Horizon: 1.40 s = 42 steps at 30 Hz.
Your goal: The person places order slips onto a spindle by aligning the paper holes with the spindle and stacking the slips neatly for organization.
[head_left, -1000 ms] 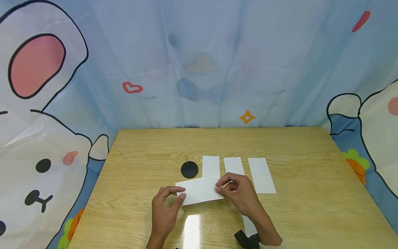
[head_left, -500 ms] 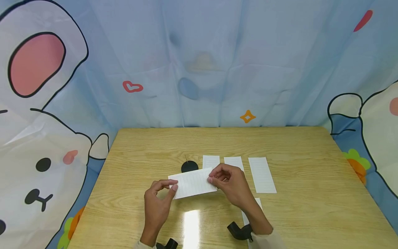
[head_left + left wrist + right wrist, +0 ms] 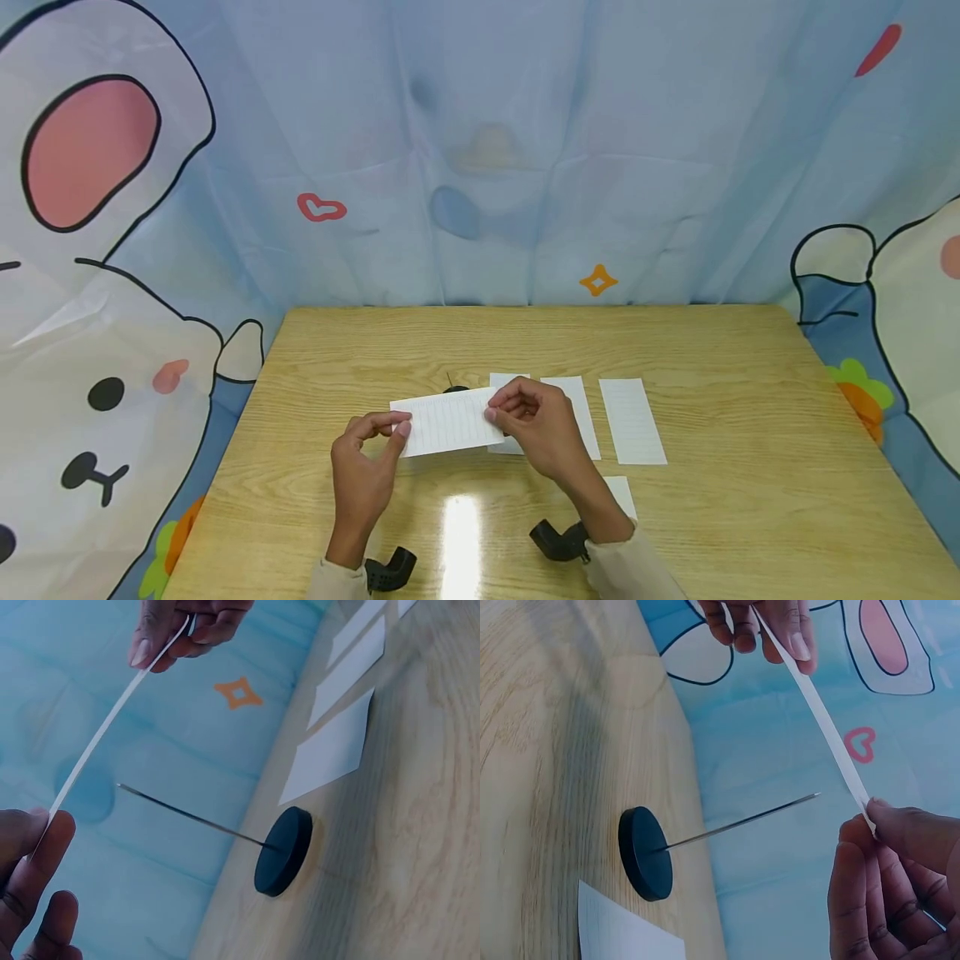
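Between thumb and fingers, my left hand (image 3: 363, 471) pinches the left end of a lined paper slip (image 3: 446, 423). The right end is pinched by my right hand (image 3: 546, 429), so the slip is held up in the air, stretched nearly straight. Below it stands a paper spike with a round black base (image 3: 283, 851) and a thin upright metal needle (image 3: 191, 816). In the right wrist view the needle's tip (image 3: 817, 794) points toward the slip's face, with a gap between them. From the head view the slip hides most of the base.
Right of the spike lie more slips in a row: one partly behind my right hand (image 3: 506, 447), a middle slip (image 3: 576, 408) and an outer slip (image 3: 632, 421). Another slip (image 3: 620, 496) lies nearer, partly under my right forearm. A printed curtain (image 3: 510, 167) hangs behind the wooden table (image 3: 750, 375).
Both hands have carried the slip up and to the left, over the spike, covering more of its black base. The slips on the table have stayed in place.
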Tool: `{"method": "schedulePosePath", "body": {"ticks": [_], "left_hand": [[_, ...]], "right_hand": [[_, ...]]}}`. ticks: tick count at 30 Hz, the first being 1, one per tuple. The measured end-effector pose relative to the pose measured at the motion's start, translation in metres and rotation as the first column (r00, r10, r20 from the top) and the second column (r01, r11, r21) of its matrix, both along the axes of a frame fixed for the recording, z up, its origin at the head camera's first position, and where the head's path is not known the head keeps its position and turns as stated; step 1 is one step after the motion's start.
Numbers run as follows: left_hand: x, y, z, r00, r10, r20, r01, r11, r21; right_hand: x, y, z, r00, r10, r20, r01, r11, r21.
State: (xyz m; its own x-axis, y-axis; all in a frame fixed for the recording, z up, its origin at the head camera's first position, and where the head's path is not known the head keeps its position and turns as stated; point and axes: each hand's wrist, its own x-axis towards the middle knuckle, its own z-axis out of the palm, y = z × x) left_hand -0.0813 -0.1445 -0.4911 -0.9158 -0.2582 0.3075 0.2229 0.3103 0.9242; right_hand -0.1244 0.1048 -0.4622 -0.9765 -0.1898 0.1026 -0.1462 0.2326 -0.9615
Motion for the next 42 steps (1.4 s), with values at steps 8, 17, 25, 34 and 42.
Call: {"method": "schedulePosePath", "body": {"ticks": [8,17,25,34,42], "left_hand": [[-0.01,-0.008,0.003,1.0,0.011,0.009,-0.011,1.0,-0.002],[-0.021,-0.017,0.007,0.999,0.037,-0.002,-0.037,0.999,-0.028],[-0.031,-0.027,0.01,0.999,0.037,-0.02,-0.037,0.999,-0.025],[-0.04,-0.035,0.012,0.998,0.047,0.035,-0.047,0.999,0.006],[-0.046,-0.037,0.008,0.995,0.038,0.092,-0.044,0.997,0.064]], "right_hand": [[-0.01,-0.009,-0.003,1.0,-0.005,-0.02,0.005,1.0,-0.017],[-0.023,-0.021,-0.002,1.0,-0.02,-0.012,0.019,1.0,-0.022],[-0.034,-0.032,0.001,0.999,-0.028,-0.017,0.028,0.999,-0.018],[-0.043,-0.044,0.002,0.997,-0.054,-0.046,0.053,0.998,-0.028],[-0.048,-0.049,-0.002,0.997,-0.069,-0.043,0.068,0.997,-0.02]]}}
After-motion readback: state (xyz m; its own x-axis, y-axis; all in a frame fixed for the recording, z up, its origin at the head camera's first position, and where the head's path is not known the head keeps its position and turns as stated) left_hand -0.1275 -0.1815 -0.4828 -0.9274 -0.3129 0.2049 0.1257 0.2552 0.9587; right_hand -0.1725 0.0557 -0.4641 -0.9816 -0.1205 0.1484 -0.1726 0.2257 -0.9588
